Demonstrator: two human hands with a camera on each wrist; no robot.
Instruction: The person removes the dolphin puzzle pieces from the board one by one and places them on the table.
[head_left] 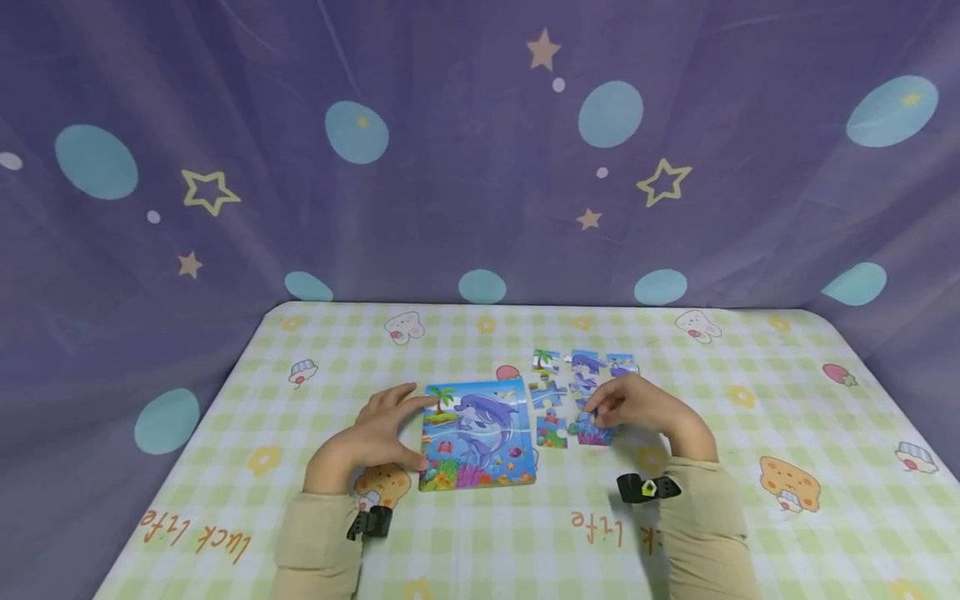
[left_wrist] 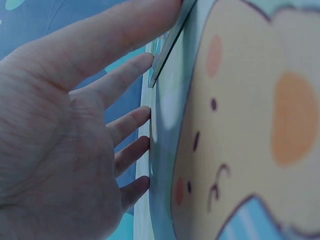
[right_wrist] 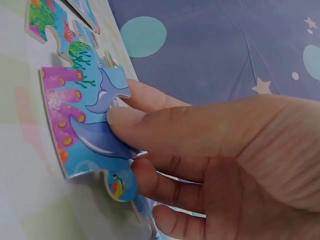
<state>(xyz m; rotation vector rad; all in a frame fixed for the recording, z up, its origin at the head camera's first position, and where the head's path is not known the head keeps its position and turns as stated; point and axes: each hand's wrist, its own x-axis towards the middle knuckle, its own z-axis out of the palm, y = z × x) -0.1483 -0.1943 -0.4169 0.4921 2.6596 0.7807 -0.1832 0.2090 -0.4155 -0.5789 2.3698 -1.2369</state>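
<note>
A square dolphin picture board (head_left: 476, 437) lies on the table, whole in the head view; only its thin edge (left_wrist: 170, 50) shows in the left wrist view. My left hand (head_left: 381, 429) is at the board's left side, fingers spread, thumb and index finger touching its edge. My right hand (head_left: 637, 407) pinches a jigsaw piece (right_wrist: 90, 125) with pink coral and a dolphin tail between thumb and fingers. Behind and left of it lie several loose pieces, among them a palm tree piece (head_left: 545, 360) and a green seaweed piece (head_left: 552, 432). Some pieces are partly hidden by my right hand.
A checked tablecloth (head_left: 225, 467) with printed cartoons covers the table. Beyond the far table edge hangs a purple curtain (head_left: 465, 208) with stars and ovals. A dark strap sits on each sleeve (head_left: 705, 517).
</note>
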